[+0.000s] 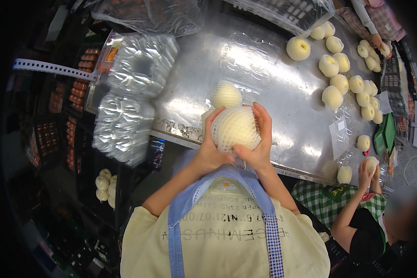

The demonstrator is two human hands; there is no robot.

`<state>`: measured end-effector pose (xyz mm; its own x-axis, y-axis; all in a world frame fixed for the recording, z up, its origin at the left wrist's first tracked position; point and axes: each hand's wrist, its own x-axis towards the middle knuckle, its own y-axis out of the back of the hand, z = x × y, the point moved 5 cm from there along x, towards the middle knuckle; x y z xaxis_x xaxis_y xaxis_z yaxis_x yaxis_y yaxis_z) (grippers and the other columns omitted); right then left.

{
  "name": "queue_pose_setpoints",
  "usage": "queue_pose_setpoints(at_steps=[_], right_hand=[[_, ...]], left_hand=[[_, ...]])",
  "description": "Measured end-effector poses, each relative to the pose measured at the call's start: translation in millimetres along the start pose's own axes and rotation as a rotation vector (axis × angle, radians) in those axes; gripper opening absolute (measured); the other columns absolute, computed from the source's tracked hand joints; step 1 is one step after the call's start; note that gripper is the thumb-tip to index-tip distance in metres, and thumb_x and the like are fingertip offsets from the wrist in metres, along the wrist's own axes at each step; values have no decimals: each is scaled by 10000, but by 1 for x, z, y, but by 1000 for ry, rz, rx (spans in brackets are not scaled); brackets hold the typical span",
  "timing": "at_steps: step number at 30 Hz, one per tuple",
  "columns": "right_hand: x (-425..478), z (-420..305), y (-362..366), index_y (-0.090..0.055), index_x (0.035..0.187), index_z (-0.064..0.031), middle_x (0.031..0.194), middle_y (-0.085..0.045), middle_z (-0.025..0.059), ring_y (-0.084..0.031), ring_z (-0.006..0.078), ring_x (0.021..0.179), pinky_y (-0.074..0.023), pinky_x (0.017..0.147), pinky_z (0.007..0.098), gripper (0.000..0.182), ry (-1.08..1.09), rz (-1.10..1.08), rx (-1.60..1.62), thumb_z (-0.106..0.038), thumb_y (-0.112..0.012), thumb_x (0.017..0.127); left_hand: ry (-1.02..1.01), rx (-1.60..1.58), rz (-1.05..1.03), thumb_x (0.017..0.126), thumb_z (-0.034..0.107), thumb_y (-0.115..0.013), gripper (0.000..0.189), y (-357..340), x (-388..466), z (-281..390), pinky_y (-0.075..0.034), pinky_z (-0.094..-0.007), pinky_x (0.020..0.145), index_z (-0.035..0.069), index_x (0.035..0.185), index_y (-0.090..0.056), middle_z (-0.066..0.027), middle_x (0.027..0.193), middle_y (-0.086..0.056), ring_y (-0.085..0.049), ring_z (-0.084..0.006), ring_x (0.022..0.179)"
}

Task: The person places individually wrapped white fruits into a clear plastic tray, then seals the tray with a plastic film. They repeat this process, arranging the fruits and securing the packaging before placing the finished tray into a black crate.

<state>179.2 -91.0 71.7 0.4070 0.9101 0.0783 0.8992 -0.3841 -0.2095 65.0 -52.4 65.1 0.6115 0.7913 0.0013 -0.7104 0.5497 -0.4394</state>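
Note:
Between my left hand [210,149] and my right hand [260,146] I hold a round pale-yellow fruit in a white foam net [234,128], above the near edge of the metal table. Fingers of both hands wrap its sides. Just beyond it, another netted fruit [226,94] sits in or by a clear plastic tray, and part of a further one shows at its left, mostly hidden by my hands. A clear plastic tray [246,67] with rounded hollows lies farther back on the metal table [194,69].
Stacks of clear plastic trays [142,66] stand at the left. Several netted fruits [329,65] lie at the right of the table, near a green plastic object [384,133]. A co-worker in a checked apron [312,201] holds a fruit; another person works at the upper right.

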Motion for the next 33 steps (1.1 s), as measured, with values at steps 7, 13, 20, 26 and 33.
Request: queue_pose_setpoints(at_steps=[7, 13, 20, 26, 33], right_hand=[[-3, 15, 15, -271, 1346, -29, 1236, -399, 150, -413, 252, 1158, -356, 964, 370, 888, -181, -81, -49, -277, -740, 634], [-18, 23, 23, -301, 1334, -42, 1230, -417, 138, -432, 236, 1149, -369, 956, 363, 842, -258, -246, -46, -259, -736, 646], [7, 43, 84, -307, 1316, -50, 1150, -483, 141, -505, 231, 1062, -424, 898, 344, 809, -243, 47, 16, -197, -747, 654], [43, 71, 95, -306, 1304, -51, 1154, -474, 139, -511, 227, 1038, -443, 878, 337, 784, -117, 53, -167, -143, -743, 660], [62, 81, 79, -431, 1207, -59, 1143, -501, 117, -475, 290, 1059, -305, 988, 409, 745, 156, -93, -665, -265, -751, 567]], left_hand=[[95, 177, 22, 765, 245, -709, 728, 7, 3, -7, -326, -338, 995, 32, 1328, -300, -133, 1265, -400, -392, -224, 1183], [180, 315, -84, 792, 219, -658, 618, 6, -1, -16, -323, -328, 995, 31, 1303, -366, -128, 1253, -437, -405, -214, 1179], [-11, 1084, -20, 792, 189, -627, 523, 20, 30, -3, -355, -372, 954, 77, 1268, -442, -132, 1226, -471, -446, -278, 1123], [-257, 1509, -202, 823, 154, -572, 434, 31, 78, -35, -282, -402, 1040, 154, 1247, -478, -97, 1360, -366, -283, -330, 1286], [-18, 1167, -210, 829, 102, -544, 411, 59, 91, -65, -234, -414, 1075, 134, 1232, -472, -96, 1395, -310, -226, -325, 1321]])
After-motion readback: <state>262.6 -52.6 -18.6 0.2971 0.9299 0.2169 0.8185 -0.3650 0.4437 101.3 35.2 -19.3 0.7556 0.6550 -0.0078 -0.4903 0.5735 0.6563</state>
